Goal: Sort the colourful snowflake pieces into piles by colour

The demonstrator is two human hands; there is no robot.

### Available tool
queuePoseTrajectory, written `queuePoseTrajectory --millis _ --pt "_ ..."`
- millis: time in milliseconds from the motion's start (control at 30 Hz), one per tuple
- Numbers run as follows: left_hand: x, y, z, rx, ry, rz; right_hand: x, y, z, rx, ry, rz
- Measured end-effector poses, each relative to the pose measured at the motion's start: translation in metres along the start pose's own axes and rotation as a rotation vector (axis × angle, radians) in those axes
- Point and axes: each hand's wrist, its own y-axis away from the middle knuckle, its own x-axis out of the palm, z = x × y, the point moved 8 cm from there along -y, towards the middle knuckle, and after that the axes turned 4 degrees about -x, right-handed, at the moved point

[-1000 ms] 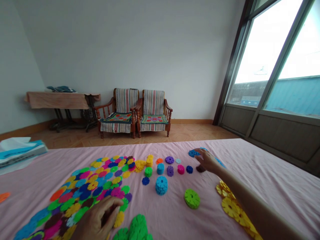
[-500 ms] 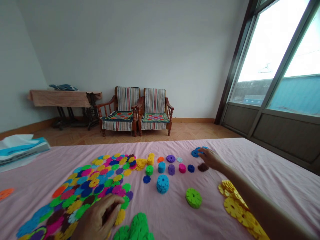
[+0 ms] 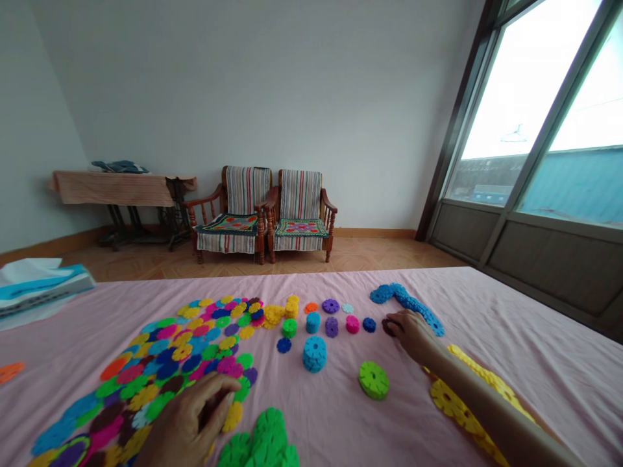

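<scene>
My left hand (image 3: 192,418) rests low over the near edge of a wide spread of colourful notched plastic discs (image 3: 168,368). Its fingers are curled and closed; whatever is in them, if anything, is hidden. Farther out, my right hand (image 3: 411,332) has its fingertips closed on the brown notched discs (image 3: 388,327), which it partly covers. Just beyond that hand lies a curved row of blue discs (image 3: 413,303). Yellow discs (image 3: 452,402) run in a long row beneath my right forearm. To the left of the brown discs sit a small dark blue stack (image 3: 368,325) and a pink stack (image 3: 352,324).
Light blue stacks (image 3: 315,355), a lime stack (image 3: 374,381) and a green heap (image 3: 263,441) stand on the pink cloth (image 3: 335,421). A tissue pack (image 3: 43,285) lies at left. Two wooden armchairs (image 3: 300,227) stand against the wall.
My right hand has moved from the blue discs toward me, down to the brown discs, uncovering the blue row. My left hand has hardly moved.
</scene>
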Motion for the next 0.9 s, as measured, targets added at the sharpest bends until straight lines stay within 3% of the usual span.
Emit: queuePoseTrajectory --millis 333,633,800,900 --pt "0.002 0.0 0.004 -0.021 0.01 0.015 0.018 0.011 -0.006 0.094 -0.02 -0.063" --pt "-0.003 0.0 -0.012 0.022 -0.038 -0.004 0.034 0.004 0.006 0.001 -0.002 -0.069" --pt "-0.011 0.001 -0.023 0.037 -0.006 -0.046 0.02 0.005 0.011 -0.003 -0.014 -0.157" --pt "-0.014 0.004 -0.026 0.052 0.014 -0.087 -0.005 0.021 0.037 -0.032 -0.04 -0.254"
